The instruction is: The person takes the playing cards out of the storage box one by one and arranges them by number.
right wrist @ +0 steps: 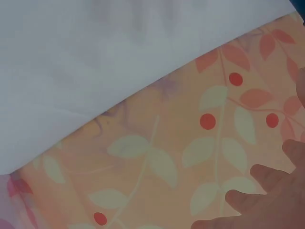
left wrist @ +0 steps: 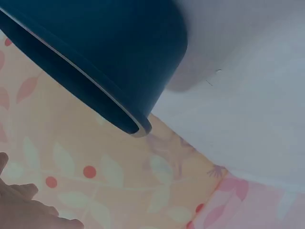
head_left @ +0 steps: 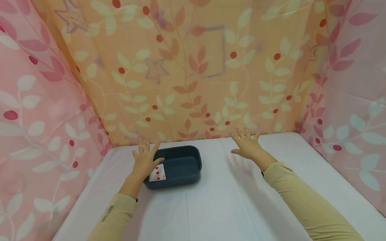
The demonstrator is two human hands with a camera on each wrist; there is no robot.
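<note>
We're watching a smooth, round-cornered navy tub (head_left: 178, 182) on a white table (head_left: 211, 211), a playing card (head_left: 157, 174) with red hearts inside at 8 o'clock! At the tub's 9 o'clock end we see the left hand (head_left: 144, 162), fingers fanned wide, gripping nothing, while toward 2 o'clock, well apart, the right hand (head_left: 248, 147) is splayed and empty. On the beige left sleeve (head_left: 117, 219) we spot dark lettering (head_left: 107, 213), only partly legible.
</note>
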